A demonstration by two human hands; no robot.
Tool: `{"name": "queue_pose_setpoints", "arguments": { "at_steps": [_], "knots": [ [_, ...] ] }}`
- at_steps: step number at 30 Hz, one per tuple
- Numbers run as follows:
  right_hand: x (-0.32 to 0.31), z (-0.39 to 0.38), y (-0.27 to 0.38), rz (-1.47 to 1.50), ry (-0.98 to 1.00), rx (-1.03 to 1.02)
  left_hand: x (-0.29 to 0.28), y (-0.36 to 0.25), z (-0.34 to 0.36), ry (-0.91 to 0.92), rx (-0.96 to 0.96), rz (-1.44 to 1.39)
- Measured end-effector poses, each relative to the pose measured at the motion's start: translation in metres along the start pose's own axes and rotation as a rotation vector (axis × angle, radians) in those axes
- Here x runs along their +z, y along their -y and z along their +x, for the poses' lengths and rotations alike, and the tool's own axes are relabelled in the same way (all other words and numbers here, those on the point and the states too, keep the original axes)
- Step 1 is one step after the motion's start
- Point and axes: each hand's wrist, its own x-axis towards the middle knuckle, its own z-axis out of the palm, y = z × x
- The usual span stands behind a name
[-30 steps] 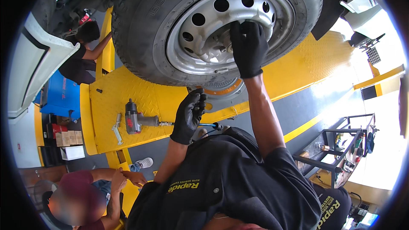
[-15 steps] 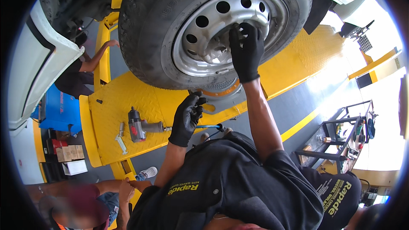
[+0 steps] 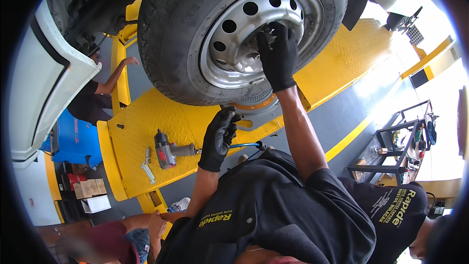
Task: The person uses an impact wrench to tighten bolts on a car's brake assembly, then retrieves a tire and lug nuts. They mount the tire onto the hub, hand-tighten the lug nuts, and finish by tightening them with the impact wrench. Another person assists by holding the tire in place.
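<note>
A black-treaded tire on a silver steel wheel [image 3: 229, 27] hangs in front of me, with a row of round holes around its hub. My right hand [image 3: 278, 58], in a black glove, reaches into the wheel's center, fingertips pinched at the hub's bolt area; whatever they grip is hidden. Lower down, my gloved left hand [image 3: 219, 139] is held near the tire's bottom edge with its fingers curled; its contents cannot be made out. Left of that hand, an impact wrench [image 3: 168, 150] lies on the yellow lift platform [image 3: 127, 166], joined to a blue air hose [image 3: 243, 144].
A metal tool [image 3: 148, 167] and a small dark socket [image 3: 120, 126] lie on the platform. A white vehicle panel [image 3: 53, 88] hangs at left. Other people [image 3: 93, 98] are at left, lower left and lower right. A black cart [image 3: 391, 151] stands at right.
The whole view has shifted slightly. My right hand stays at the hub, its fingers a little changed in position. My left hand remains curled below the tire.
</note>
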Motion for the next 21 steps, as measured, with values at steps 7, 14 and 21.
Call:
{"name": "queue_pose_setpoints", "arguments": {
  "at_steps": [7, 14, 21],
  "knots": [
    [-0.012, 0.005, 0.011, -0.074, -0.082, -0.110, 0.012, -0.007, -0.004, 0.072, 0.028, -0.027],
    [-0.032, 0.006, -0.008, 0.203, 0.310, 0.244, 0.053, -0.027, 0.012, 0.111, 0.029, -0.040],
    [-0.107, -0.027, 0.014, 0.408, 0.914, 0.101, 0.089, -0.033, 0.022, 0.184, 0.194, 0.243]
  ]
}}
